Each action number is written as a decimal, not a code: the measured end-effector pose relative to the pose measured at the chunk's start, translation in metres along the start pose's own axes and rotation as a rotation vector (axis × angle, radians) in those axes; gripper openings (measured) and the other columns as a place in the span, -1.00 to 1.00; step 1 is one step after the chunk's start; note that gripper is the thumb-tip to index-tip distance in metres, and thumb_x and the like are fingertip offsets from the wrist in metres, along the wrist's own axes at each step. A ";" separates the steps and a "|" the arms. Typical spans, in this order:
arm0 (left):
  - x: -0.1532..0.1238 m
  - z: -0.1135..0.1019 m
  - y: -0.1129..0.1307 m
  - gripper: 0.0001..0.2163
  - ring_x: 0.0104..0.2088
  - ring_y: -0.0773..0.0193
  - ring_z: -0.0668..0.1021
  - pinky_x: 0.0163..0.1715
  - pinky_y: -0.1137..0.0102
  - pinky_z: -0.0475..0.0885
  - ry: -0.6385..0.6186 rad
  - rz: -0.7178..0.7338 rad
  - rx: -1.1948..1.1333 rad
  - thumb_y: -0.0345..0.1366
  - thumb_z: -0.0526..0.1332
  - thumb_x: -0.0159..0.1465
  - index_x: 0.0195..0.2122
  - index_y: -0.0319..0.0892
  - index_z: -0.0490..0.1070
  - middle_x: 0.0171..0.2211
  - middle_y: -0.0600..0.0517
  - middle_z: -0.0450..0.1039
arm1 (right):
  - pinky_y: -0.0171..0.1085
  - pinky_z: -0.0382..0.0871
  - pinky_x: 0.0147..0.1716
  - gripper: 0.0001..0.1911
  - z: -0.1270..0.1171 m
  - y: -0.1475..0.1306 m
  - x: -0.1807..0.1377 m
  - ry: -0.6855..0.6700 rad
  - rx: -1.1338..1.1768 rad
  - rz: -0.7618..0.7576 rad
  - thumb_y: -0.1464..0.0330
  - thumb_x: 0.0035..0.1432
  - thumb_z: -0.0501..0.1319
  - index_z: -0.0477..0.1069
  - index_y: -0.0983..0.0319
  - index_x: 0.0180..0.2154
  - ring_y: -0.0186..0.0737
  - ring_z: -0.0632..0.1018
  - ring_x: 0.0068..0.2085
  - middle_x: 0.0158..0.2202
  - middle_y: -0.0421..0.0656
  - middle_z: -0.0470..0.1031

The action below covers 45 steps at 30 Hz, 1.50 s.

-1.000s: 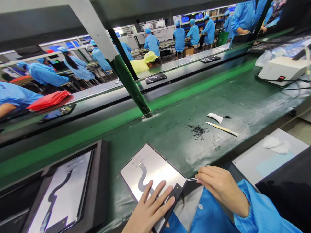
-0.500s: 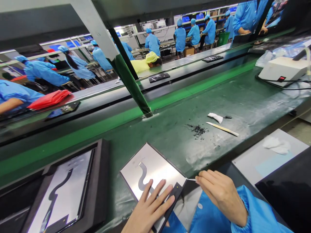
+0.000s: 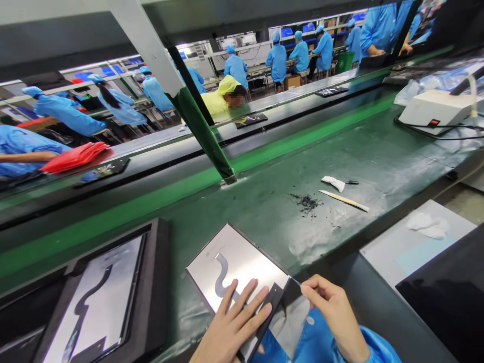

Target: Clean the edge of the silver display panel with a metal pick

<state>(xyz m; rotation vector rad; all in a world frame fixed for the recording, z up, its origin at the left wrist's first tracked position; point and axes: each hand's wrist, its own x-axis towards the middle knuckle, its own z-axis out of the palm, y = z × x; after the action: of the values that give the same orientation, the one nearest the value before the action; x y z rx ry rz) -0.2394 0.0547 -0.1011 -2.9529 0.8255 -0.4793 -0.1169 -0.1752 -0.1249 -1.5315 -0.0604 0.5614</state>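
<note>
My left hand (image 3: 236, 322) lies over the lower part of an LCD panel (image 3: 245, 247), fingers spread on its silvery back, a fingertip showing under its near edge. A grey curved ribbon cable (image 3: 221, 275) runs partly beneath my fingers. My right hand (image 3: 333, 312) pinches the end of a thin strip (image 3: 296, 281), which reaches to the panel's right corner. Left of my hands, a second LCD panel (image 3: 109, 282) with a similar dark cable rests in a black foam tray (image 3: 157, 282).
On the green bench mat (image 3: 260, 201) lie black scraps (image 3: 308, 204), a yellowish knife-shaped tool (image 3: 344, 200) and a tool wrapped in white (image 3: 335, 183). A white machine (image 3: 438, 111) with cables stands at right. A green post (image 3: 204, 136) rises before the conveyor (image 3: 287, 121). Co-workers sit beyond.
My right hand has turned and shifted slightly left and down, still pinching the strip, which now slants downward from the corner. My left hand and the panel stay put.
</note>
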 end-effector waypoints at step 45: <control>-0.003 0.001 0.004 -0.50 0.36 -0.05 0.18 0.33 -0.13 -0.03 -0.100 -0.041 0.000 -0.29 0.13 0.39 0.35 -0.19 0.15 0.34 -0.11 0.17 | -0.39 -0.11 -0.61 -0.51 0.005 0.018 0.002 -0.198 0.460 0.287 0.00 -0.11 0.47 0.39 0.27 -0.50 -0.49 0.12 -0.62 -0.64 -0.33 0.27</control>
<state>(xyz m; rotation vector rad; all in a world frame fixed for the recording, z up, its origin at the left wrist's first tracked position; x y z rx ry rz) -0.2439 0.0529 -0.1035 -2.9712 0.7558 -0.3306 -0.1221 -0.1710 -0.1423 -1.0379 0.1321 0.8878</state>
